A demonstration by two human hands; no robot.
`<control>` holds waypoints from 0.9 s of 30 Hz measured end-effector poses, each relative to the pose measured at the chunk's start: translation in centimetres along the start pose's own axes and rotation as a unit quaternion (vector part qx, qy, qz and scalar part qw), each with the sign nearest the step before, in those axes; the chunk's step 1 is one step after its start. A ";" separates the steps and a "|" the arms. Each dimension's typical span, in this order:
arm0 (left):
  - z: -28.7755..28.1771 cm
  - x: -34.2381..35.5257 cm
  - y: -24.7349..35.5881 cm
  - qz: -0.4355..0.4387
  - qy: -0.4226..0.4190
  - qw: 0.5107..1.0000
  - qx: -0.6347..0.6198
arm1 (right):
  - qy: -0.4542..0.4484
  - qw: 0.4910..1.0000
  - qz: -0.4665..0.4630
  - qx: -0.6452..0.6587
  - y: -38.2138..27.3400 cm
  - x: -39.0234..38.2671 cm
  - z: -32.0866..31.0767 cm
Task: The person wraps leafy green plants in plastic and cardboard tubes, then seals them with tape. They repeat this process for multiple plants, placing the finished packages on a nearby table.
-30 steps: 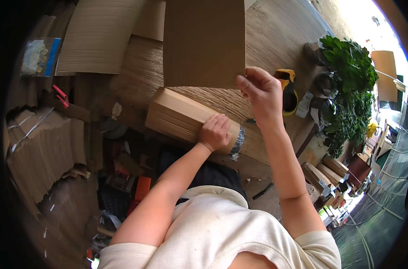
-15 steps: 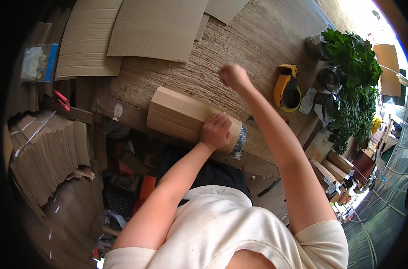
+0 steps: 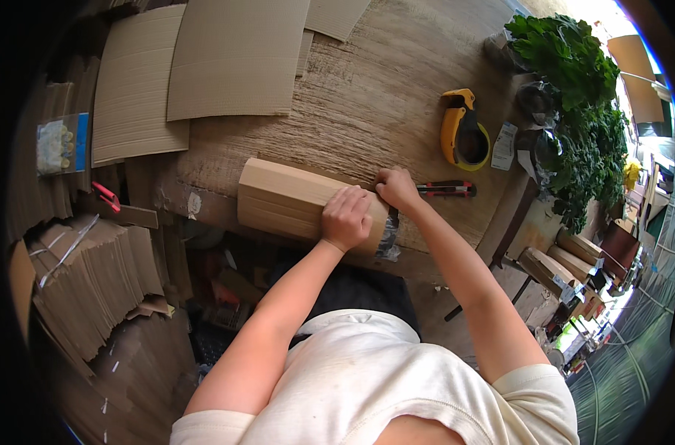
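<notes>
A long folded cardboard box lies along the near edge of the wooden table. Clear plastic sticks out of its right end. My left hand grips the box near that end, its fingers bent over the upper face. Beside it, my right hand is at the box's right end with fingers curled in; what they pinch, if anything, is hidden. A red and black utility knife lies just right of my right hand. Farther back rests a yellow tape dispenser.
Flat cardboard sheets cover the far left of the table. Leafy plants with plastic-wrapped bases line the right side. Stacked cardboard stands at the left, below a red-handled tool.
My right hand has come down and toward me, from above the table to the box's right end. My left hand still holds the box. The utility knife now shows fully.
</notes>
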State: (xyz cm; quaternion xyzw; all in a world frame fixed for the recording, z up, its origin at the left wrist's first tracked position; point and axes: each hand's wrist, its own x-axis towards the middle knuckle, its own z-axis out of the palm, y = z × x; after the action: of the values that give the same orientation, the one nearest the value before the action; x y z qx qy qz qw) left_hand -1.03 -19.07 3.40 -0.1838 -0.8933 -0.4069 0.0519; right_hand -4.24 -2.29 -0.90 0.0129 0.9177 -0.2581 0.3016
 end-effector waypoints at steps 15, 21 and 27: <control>-0.1 -0.2 0.1 0.009 0.002 1.000 0.002 | 0.085 0.993 0.023 0.073 -1.6 -0.9 0.3; -0.1 -0.2 0.1 0.008 0.006 1.000 0.006 | 0.080 0.995 0.037 0.041 -1.2 -0.7 0.9; -0.1 -0.4 -0.1 0.009 -0.009 1.000 0.010 | 0.038 0.996 0.079 -0.008 -1.9 -0.4 0.6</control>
State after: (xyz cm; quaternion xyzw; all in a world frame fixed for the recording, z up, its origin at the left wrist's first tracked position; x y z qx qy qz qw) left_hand -0.75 -19.32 3.30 -0.1950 -0.8959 -0.3961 0.0496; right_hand -3.97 -4.17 -0.22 0.0925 0.9266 -0.2260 0.2858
